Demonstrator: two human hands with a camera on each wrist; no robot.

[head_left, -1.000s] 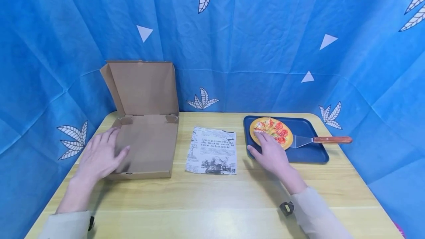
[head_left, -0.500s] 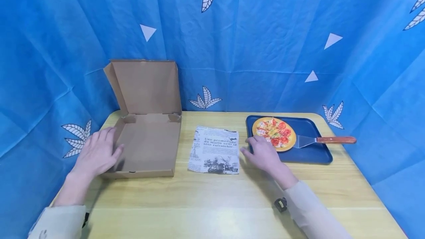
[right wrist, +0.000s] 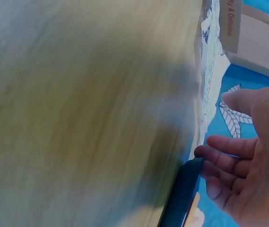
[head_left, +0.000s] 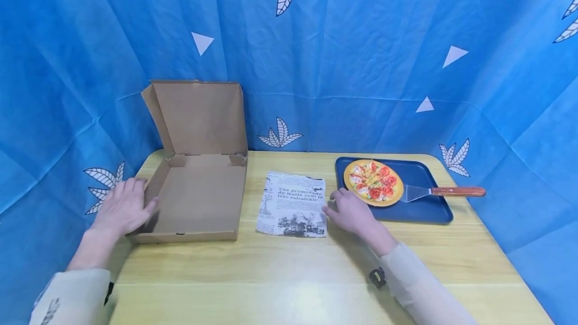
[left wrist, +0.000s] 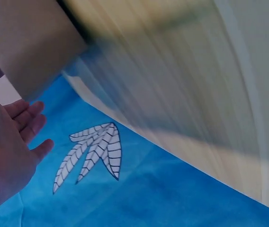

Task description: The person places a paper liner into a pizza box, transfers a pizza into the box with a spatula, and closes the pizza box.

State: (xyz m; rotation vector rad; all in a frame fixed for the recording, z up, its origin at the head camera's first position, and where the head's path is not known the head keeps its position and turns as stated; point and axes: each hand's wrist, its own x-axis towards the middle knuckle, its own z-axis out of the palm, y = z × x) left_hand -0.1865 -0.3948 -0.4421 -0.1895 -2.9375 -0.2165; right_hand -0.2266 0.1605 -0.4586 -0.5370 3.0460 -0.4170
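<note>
An open cardboard pizza box stands on the left with its lid raised. My left hand is at the box's left side wall, thumb apart and fingers relaxed; in the left wrist view the hand appears beside a box corner. My right hand hovers between a printed sheet of paper and a dark blue tray, its fingertips near the paper's right edge. Nothing sits in its loosely bent fingers in the right wrist view.
A small pizza rests on the tray's left part. From under its right edge comes a metal pizza server with a wooden handle, which juts past the tray's rim. A blue cloth hangs behind the wooden table.
My right hand has gone from over the pizza leftward to beside the paper. My left hand has shifted left, off the box's inside to its side wall. The view has turned slightly.
</note>
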